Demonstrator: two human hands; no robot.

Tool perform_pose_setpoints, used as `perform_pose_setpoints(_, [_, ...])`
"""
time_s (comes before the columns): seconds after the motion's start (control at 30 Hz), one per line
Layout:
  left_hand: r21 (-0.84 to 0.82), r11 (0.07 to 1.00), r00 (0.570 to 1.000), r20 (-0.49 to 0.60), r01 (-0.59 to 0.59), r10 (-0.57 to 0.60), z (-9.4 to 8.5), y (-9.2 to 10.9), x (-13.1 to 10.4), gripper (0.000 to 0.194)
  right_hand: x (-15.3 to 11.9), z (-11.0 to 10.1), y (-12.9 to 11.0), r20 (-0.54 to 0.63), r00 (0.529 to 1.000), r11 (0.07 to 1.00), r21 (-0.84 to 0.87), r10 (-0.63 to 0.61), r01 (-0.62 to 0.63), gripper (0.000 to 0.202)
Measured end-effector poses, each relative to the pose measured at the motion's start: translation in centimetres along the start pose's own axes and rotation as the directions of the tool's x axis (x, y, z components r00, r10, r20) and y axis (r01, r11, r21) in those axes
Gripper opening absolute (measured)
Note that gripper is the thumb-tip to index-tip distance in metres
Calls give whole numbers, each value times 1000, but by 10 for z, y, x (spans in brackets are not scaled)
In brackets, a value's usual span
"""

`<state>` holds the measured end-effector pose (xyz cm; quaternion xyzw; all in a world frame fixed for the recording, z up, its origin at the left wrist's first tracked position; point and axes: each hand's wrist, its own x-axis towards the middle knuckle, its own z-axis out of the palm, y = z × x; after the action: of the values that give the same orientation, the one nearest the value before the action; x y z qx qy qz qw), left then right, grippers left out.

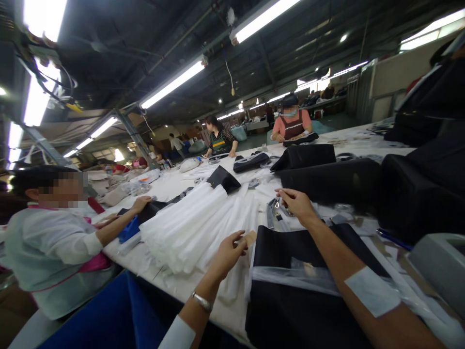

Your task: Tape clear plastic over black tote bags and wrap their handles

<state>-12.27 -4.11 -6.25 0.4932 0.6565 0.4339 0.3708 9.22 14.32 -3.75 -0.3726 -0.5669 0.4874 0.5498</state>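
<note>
My left hand (229,252) pinches a small tan card tag (250,237) at the left edge of a black fabric bag (290,252) lying in front of me. A clear plastic sleeve (294,276) crosses the bag. My right hand (296,202) reaches past the bag's far edge, fingers closed on a small metal clip on a grey strap (276,213). A silver bracelet sits on my left wrist and a white patch on my right forearm.
A stack of white plastic sleeves (192,223) lies left of the bag. Large black bags (363,184) pile up at the right. A person in a white top (54,242) sits at the left, hands on a dark bag. Other workers sit along the far side of the table (174,184).
</note>
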Motion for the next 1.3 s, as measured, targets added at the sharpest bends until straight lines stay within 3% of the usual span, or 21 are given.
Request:
perform_pose_setpoints(0.13, [30, 999, 993, -114, -18, 21, 16, -5, -32, 72, -3, -2, -4, -84, 995, 998, 12, -58, 59, 45])
perform_pose_setpoints(0.27, [22, 999, 996, -89, 33, -31, 32, -10, -72, 81, -4, 0, -9, -136, 988, 997, 24, -70, 74, 43])
perform_pose_setpoints(0.37, [81, 991, 994, -8, 108, -108, 30, -7, -84, 84, 2, 4, -25, -81, 995, 999, 3, -52, 53, 43])
perform_pose_setpoints(0.47, [84, 981, 978, 100, 175, -183, 20, -1, -78, 88, 6, -3, -54, 105, 994, 989, -145, -11, 26, 42])
perform_pose_setpoints(0.53, [53, 977, 969, 126, 207, -212, 15, 2, -72, 89, 0, -21, -75, 251, 968, 928, -367, 25, 71, 39])
perform_pose_setpoints(0.63, [-13, 966, 960, 122, 257, -253, 12, 0, -68, 88, -32, -72, -92, 320, 938, 692, -708, 131, 144, 35])
perform_pose_setpoints(0.77, [-38, 963, 955, 147, 266, -258, 12, -3, -70, 73, -109, -149, -85, 83, 953, 377, -926, 293, -36, 41])
perform_pose_setpoints(0.87, [-19, 985, 963, 211, 172, -164, 15, -3, -72, 56, -169, -178, -68, 7, 899, 329, -932, 437, -153, 47])
perform_pose_setpoints(0.97, [-5, 989, 980, 138, 149, -147, 22, -1, -74, 58, -206, -181, -52, -47, 899, 414, -877, 435, -246, 56])
perform_pose_setpoints(1.03, [1, 990, 986, 80, 144, -143, 26, -1, -75, 64, -217, -177, -45, -117, 900, 420, -854, 419, -307, 63])
perform_pose_setpoints(1.13, [4, 993, 991, 62, 119, -119, 30, -1, -75, 60, -217, -171, -39, -151, 890, 383, -863, 431, -331, 71])
perform_pose_setpoints(1.3, [-67, 993, 995, 27, 101, -99, 34, 4, -77, 51, -204, -165, -39, -100, 938, 398, -887, 332, -235, 67])
